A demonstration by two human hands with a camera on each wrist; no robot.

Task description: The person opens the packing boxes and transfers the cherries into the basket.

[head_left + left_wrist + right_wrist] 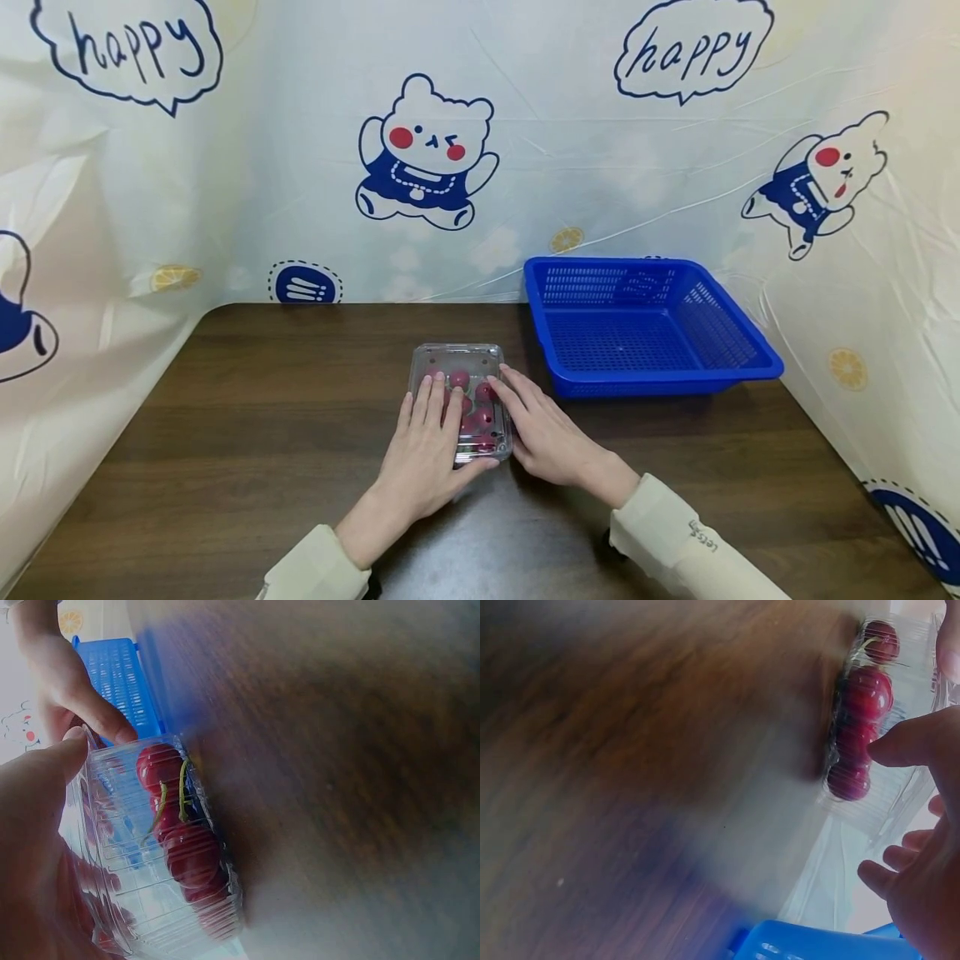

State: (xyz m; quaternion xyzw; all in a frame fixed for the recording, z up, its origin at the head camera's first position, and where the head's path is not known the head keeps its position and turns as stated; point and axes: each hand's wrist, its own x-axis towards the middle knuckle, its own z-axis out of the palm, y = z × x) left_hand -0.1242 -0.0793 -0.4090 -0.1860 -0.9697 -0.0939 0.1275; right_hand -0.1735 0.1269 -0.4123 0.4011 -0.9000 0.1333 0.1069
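Observation:
A clear plastic clamshell box (468, 360) with several dark red cherries (193, 856) inside stands on the table, its lid down. My left hand (422, 462) lies over the lid with straight fingers, thumb along the near edge. At the box's right side is my right hand (553, 437), its fingers stretched forward along the lid's edge. The right wrist view shows the right thumb (904, 742) at the box's side wall, in front of the cherries. Green stems show through the plastic in the left wrist view.
A blue plastic basket (637, 385) with slotted walls stands at the back right of the brown wooden table (262, 433). Behind the table hangs a pale cloth (555, 167) printed with cartoon bears.

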